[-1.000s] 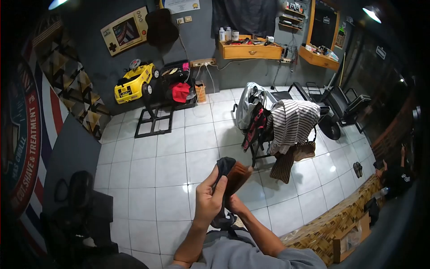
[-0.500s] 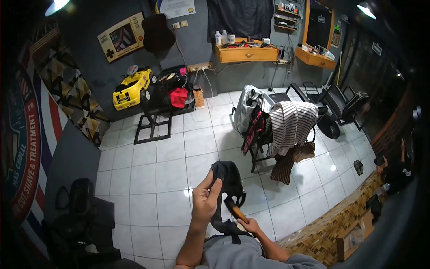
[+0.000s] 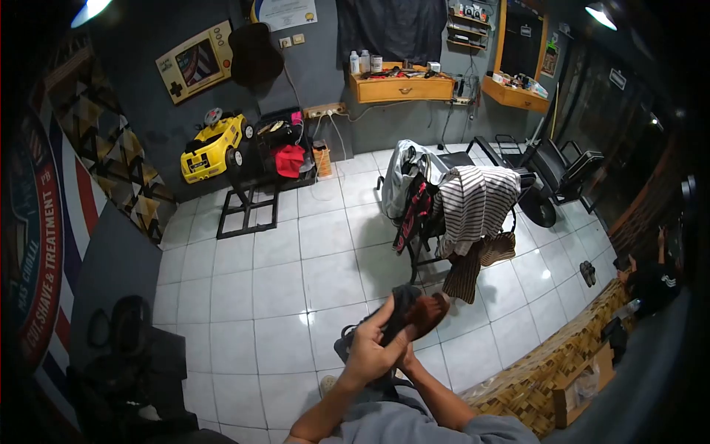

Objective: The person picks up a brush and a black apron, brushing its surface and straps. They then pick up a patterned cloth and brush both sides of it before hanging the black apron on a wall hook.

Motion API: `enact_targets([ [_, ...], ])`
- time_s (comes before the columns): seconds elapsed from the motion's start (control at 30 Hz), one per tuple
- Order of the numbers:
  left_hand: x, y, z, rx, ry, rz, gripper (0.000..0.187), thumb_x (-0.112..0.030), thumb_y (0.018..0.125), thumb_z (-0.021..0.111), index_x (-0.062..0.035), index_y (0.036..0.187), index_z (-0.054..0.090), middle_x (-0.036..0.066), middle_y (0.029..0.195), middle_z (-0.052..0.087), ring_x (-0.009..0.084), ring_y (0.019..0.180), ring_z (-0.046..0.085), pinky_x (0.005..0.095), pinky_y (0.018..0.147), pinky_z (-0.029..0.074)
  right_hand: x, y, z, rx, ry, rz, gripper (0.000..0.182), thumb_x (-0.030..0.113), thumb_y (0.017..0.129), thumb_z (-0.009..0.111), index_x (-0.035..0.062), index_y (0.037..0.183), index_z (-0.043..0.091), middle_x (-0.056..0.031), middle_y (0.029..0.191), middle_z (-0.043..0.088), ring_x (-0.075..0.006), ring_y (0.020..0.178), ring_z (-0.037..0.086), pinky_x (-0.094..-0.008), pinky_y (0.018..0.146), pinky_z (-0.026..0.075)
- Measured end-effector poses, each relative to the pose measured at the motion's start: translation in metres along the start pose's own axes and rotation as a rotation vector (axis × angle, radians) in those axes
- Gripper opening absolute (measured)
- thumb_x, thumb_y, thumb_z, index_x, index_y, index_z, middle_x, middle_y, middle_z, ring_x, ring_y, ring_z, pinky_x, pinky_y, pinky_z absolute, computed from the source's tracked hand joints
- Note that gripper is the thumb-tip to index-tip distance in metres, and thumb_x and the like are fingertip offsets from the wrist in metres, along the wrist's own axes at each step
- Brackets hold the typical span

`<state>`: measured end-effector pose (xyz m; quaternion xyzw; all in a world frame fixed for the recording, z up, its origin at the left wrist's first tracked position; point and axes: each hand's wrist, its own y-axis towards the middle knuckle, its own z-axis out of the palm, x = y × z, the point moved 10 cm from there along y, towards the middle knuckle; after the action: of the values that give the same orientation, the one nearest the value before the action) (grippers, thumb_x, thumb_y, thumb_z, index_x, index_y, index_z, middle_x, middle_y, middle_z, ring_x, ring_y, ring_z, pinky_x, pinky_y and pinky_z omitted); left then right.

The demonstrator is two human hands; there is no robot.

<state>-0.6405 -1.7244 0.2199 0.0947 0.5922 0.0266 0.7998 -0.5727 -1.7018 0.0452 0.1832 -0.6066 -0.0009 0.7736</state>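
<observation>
In front of my chest, my left hand (image 3: 375, 351) is closed on a black fabric item (image 3: 403, 300), thumb and fingers pinching its upper part. A darker strapped part of it hangs left of the wrist, partly hidden. My right hand (image 3: 406, 360) is mostly covered by the left one. It holds a brush (image 3: 429, 314) with a brown wooden body, blurred and raised against the right side of the black fabric. How its fingers wrap the handle is hidden.
Ahead stands a chair draped with a striped cloth (image 3: 477, 203) and a grey cloth. A yellow toy car (image 3: 214, 152) sits by the back wall, near a wooden drawer shelf (image 3: 403, 89). On the right are a woven-patterned bench (image 3: 510, 392), a cardboard box (image 3: 584, 388) and another person (image 3: 651, 277).
My left hand has lowered and shifted right with the black fabric, now tilted. My right hand has brought the brush up from below to the fabric's right side.
</observation>
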Motion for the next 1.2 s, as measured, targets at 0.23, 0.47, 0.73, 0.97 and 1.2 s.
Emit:
enact_targets([
  [0.23,0.007,-0.010,-0.003,-0.037,0.008,-0.061,0.060,-0.002,0.086,0.059,0.0090,0.137,0.029,0.008,0.118,0.053,0.0086,0.098,0.052,0.0197,0.086,0.042,-0.138,-0.013,-0.047,0.076,-0.607,0.192,0.042,0.038,0.089,0.051,-0.0031,0.081,0.058,-0.0156,0.070,0.060,-0.0287,0.065,0.059,-0.0372,0.056,0.045],
  [0.47,0.023,0.005,-0.016,-0.098,-0.025,-0.052,0.058,0.002,0.086,0.057,0.0062,0.138,0.031,0.008,0.120,0.054,0.0084,0.102,0.052,0.0204,0.089,0.041,-0.224,-0.043,-0.088,0.107,-0.761,0.477,0.067,0.056,0.089,0.038,-0.0052,0.092,0.065,-0.0306,0.086,0.061,-0.0450,0.088,0.060,-0.0462,0.074,0.047],
  [0.73,0.007,0.008,-0.061,-0.324,-0.165,0.013,0.054,0.000,0.087,0.056,0.0111,0.135,0.032,0.009,0.123,0.052,0.0075,0.100,0.052,0.0198,0.087,0.042,-0.267,-0.123,-0.124,0.053,-0.627,1.040,0.079,0.069,0.083,0.039,-0.0058,0.077,0.062,-0.0186,0.066,0.058,-0.0293,0.066,0.059,-0.0419,0.058,0.044],
  [0.97,0.013,0.002,-0.084,-0.377,-0.089,-0.027,0.053,0.001,0.087,0.055,0.0081,0.135,0.035,0.007,0.117,0.056,0.0092,0.102,0.053,0.0213,0.089,0.041,-0.088,-0.013,-0.044,-0.072,-0.044,0.427,0.060,0.063,0.090,0.038,0.0056,0.079,0.051,0.0043,0.053,0.039,-0.0062,0.041,0.035,-0.0231,0.038,0.025],
  [1.2,-0.006,-0.002,-0.060,-0.267,-0.047,0.012,0.054,0.004,0.086,0.052,0.0056,0.137,0.033,0.008,0.120,0.054,0.0107,0.105,0.053,0.0240,0.092,0.041,-0.024,0.026,0.042,0.273,-0.034,-0.098,0.061,0.060,0.090,0.039,0.0017,0.088,0.056,-0.0020,0.064,0.048,-0.0115,0.061,0.046,-0.0270,0.055,0.039],
])
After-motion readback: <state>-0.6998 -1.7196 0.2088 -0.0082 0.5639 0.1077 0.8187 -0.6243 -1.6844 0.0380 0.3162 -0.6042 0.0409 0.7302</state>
